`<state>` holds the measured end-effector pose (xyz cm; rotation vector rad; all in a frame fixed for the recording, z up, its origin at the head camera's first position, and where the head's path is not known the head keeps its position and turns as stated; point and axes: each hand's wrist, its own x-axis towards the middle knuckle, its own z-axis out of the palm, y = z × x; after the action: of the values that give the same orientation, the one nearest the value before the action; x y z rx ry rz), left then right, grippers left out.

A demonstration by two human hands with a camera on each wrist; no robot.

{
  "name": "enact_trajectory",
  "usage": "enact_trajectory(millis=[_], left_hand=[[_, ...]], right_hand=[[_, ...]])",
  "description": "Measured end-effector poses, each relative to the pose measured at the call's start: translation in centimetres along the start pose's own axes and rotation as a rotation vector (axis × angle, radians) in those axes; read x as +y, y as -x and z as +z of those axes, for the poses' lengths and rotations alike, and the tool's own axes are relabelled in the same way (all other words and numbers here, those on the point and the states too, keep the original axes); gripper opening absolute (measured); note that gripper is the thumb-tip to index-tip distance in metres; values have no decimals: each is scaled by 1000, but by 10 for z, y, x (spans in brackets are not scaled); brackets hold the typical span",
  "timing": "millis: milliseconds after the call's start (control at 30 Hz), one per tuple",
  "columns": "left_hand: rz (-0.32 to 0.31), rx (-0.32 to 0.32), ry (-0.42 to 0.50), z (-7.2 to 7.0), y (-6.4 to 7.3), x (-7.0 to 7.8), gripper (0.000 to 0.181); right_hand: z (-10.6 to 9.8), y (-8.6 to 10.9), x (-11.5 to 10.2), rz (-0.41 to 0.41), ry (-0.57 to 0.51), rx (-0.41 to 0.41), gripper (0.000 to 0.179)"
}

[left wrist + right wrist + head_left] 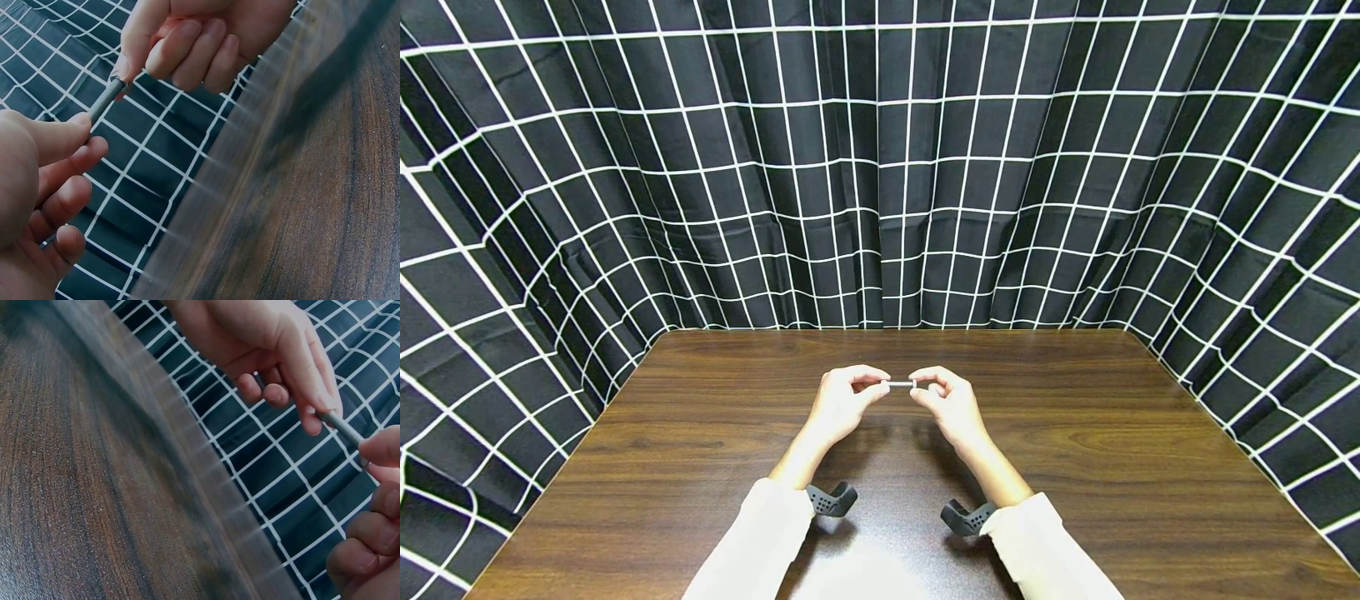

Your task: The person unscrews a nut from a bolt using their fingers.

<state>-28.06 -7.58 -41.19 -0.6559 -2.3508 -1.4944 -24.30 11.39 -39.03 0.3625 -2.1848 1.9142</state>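
A slim grey metal bolt [899, 384] with a threaded shank spans the gap between both hands, above the table. My left hand [841, 406] pinches its left end between thumb and fingertips. At the other end, the thumb and index finger of my right hand [952, 408] pinch a slightly wider part; I cannot tell whether it is the head or a nut. The threads of the bolt [105, 101] show plainly in the left wrist view. In the right wrist view the bolt [344, 429] slants down from the left fingertips to the right ones.
Below the hands lies a brown wood-grain table [700, 433], with a bright glare at its front edge. A black curtain with a white grid [895, 183] surrounds its back and sides. Dark grey wrist mounts [835, 501] jut inward from both cuffs.
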Motion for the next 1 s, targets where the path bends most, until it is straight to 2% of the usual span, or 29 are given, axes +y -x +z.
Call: enact_trajectory(millis=[233,333,467,700,833,1000], left_hand=[[8,-5,-8,1,1,1,13],[9,-8,4,2,1,1,13],[11,-2,1,4,1,-1,13],[22,-2,-13,5,1,2,12],[16,-7,-4,4,1,3,12],[17,-10,0,3,2,4,13]], right_hand=[[-1,0,-1,-38,49,-16,30],[-1,1,-2,-21,68,-17,26],[1,3,-6,32,114,36,17],[-1,-9,35,45,244,101,36],[-1,-10,35,49,242,100,35],[-1,-10,33,71,155,75,28]])
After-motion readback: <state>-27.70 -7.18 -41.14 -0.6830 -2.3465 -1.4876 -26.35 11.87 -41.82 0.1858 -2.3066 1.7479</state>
